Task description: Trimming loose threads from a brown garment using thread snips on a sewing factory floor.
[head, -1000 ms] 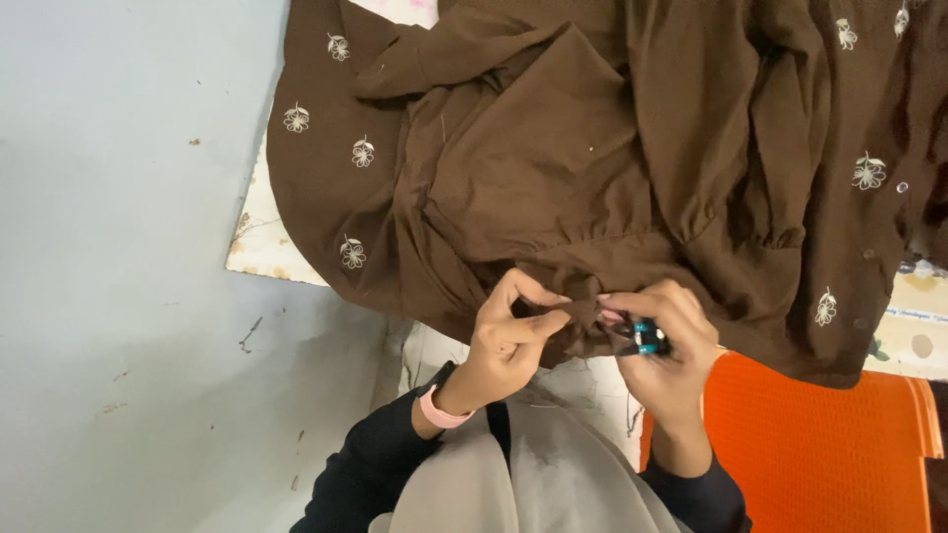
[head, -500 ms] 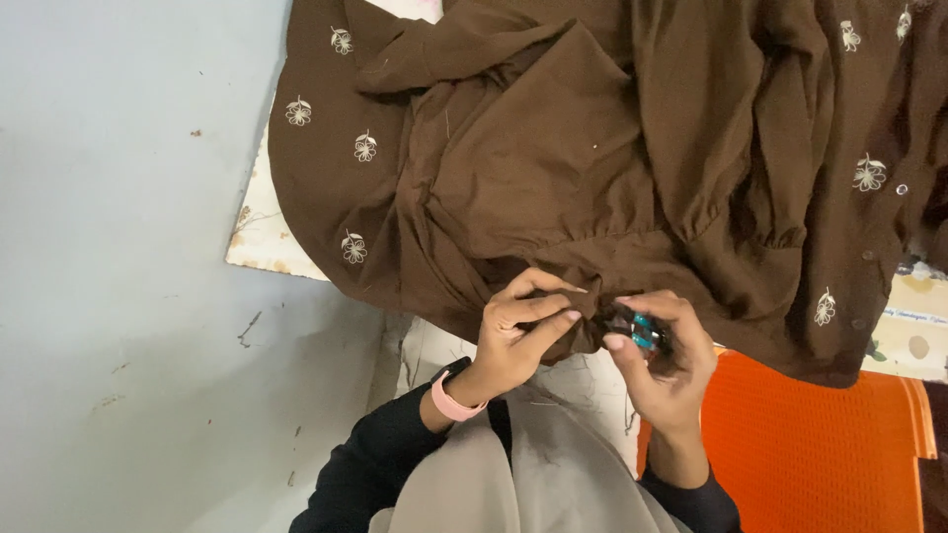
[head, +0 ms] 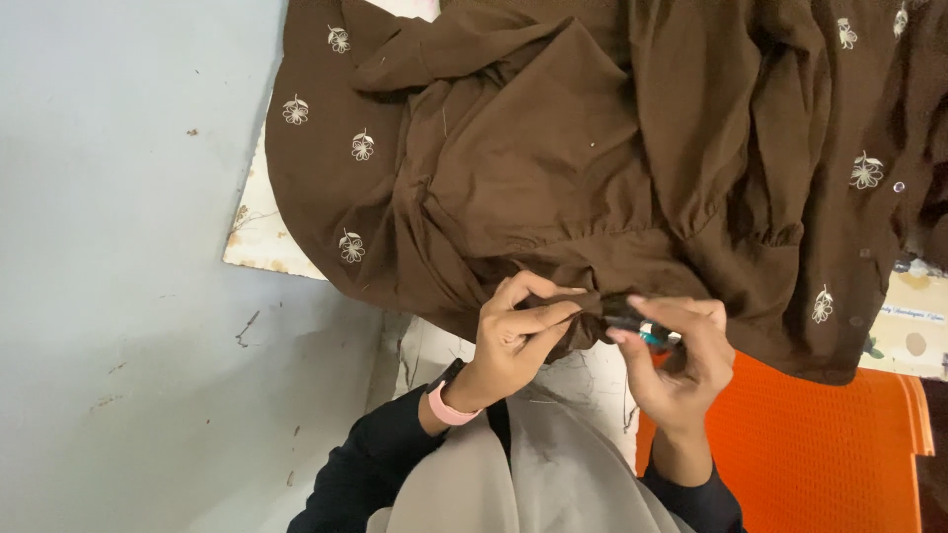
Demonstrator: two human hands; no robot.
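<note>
Head view: left hand (head: 515, 336) fingers pinched tight on the gathered edge of the brown dress (head: 592, 168), which is spread over the table (head: 259, 247). Right hand (head: 676, 360) closed around a small teal tool (head: 647, 331), touching the same edge. Orange chair (head: 820, 454) below.

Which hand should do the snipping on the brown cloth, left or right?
Probably the right hand: it already holds the small teal cutting tool, right beside the gathered edge of the brown cloth. The left hand is busy pinching that edge, so it looks better placed to keep the cloth steady.
</note>
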